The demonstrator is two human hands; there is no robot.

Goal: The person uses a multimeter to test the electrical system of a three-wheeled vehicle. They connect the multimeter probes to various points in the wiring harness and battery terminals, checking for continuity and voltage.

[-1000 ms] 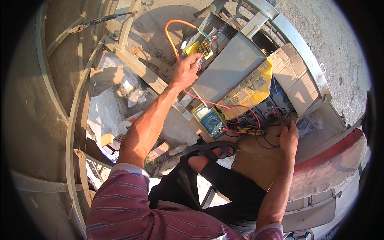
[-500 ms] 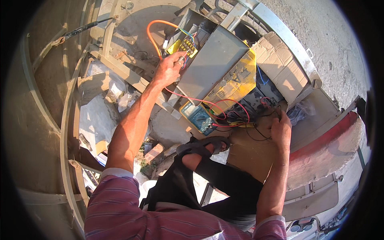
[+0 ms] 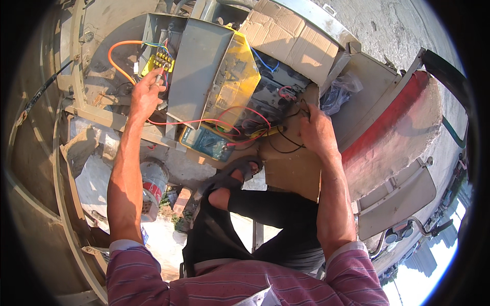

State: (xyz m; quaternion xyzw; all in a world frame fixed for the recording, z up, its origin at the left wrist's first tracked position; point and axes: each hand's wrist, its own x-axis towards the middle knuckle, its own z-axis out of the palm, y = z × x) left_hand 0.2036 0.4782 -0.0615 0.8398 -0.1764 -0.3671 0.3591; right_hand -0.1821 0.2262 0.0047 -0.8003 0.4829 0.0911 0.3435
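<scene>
Left hand (image 3: 147,95) is gripping what seems a probe (image 3: 158,79) at the terminal block (image 3: 163,60); right hand (image 3: 317,130) is holding a black lead (image 3: 284,152); slipping could be causing shorts.

Before you, flat brown cardboard (image 3: 291,178) bears a teal rectangular multimeter with yellow edging (image 3: 206,142) and a thin black looped cable (image 3: 286,152).

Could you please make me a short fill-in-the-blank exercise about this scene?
1. The thick cable arching beside the left hand is coloured ____.
2. The thin lead running between the meter and the left hand is coloured ____.
3. The clear bag near the right hand is made of ____.
4. The shirt sleeves are patterned with ____.

Missing words: orange; red; plastic; stripes
</scene>
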